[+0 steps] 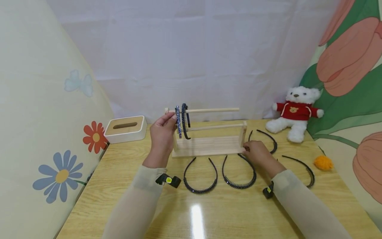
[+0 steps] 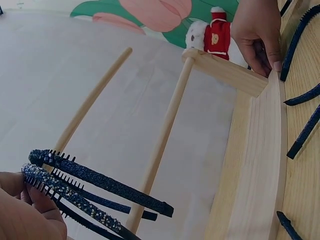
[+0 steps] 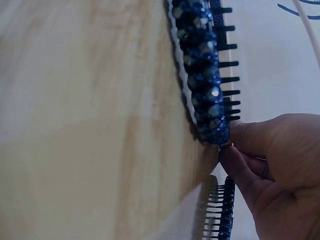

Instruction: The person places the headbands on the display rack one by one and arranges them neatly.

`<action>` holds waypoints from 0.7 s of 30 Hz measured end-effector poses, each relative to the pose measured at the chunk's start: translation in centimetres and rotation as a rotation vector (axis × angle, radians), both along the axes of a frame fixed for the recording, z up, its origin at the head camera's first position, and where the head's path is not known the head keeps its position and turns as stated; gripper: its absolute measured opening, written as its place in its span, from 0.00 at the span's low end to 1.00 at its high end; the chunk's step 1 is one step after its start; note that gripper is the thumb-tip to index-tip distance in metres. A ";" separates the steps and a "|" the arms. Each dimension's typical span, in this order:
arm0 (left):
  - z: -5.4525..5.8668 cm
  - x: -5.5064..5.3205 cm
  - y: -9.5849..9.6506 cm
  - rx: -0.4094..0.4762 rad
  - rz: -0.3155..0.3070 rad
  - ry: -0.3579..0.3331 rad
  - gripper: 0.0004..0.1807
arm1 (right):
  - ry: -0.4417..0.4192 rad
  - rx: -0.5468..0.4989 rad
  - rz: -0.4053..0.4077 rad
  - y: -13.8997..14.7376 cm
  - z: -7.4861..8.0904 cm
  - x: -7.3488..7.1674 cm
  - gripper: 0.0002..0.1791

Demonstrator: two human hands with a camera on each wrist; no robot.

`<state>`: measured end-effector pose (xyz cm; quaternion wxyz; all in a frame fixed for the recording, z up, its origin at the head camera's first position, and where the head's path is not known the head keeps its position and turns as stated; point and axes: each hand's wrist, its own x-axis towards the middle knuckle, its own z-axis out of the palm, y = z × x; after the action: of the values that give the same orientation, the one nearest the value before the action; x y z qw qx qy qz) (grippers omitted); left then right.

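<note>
My left hand (image 1: 163,132) pinches a glittery blue and silver headband (image 1: 178,122) at the left end of a wooden rack's upper rod (image 1: 213,110). Beside it, a dark toothed headband (image 1: 184,121) hangs over the same rod; both show in the left wrist view. My right hand (image 1: 259,153) grips the right front corner of the rack base (image 1: 206,146), thumb on the board's edge in the left wrist view. In the right wrist view, a beaded toothed headband (image 3: 200,75) looms close and partly covers the fingertips of the right hand (image 3: 285,170).
Several dark headbands lie on the table, including a headband (image 1: 200,191) and another headband (image 1: 240,186) before the rack. A white tissue box (image 1: 125,128) stands left. At right are a white teddy bear (image 1: 298,111) and an orange fuzzy ball (image 1: 323,163).
</note>
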<state>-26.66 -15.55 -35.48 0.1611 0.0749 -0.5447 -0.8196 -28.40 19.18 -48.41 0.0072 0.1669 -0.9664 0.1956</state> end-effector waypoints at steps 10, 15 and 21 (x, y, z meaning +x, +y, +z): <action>-0.4 0.0 0.0 -0.014 0.003 -0.006 0.06 | 0.006 -0.009 0.000 -0.1 0.1 0.2 0.10; -0.4 0.1 0.0 -0.024 -0.003 -0.011 0.08 | 0.005 -0.009 -0.006 0.0 0.0 0.1 0.09; -0.6 0.2 0.0 -0.017 -0.010 -0.007 0.11 | 0.015 -0.015 0.011 0.0 -0.1 0.0 0.11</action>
<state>-26.46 -15.58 -36.07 0.1560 0.0736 -0.5524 -0.8155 -28.41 19.19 -48.49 0.0147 0.1734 -0.9639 0.2018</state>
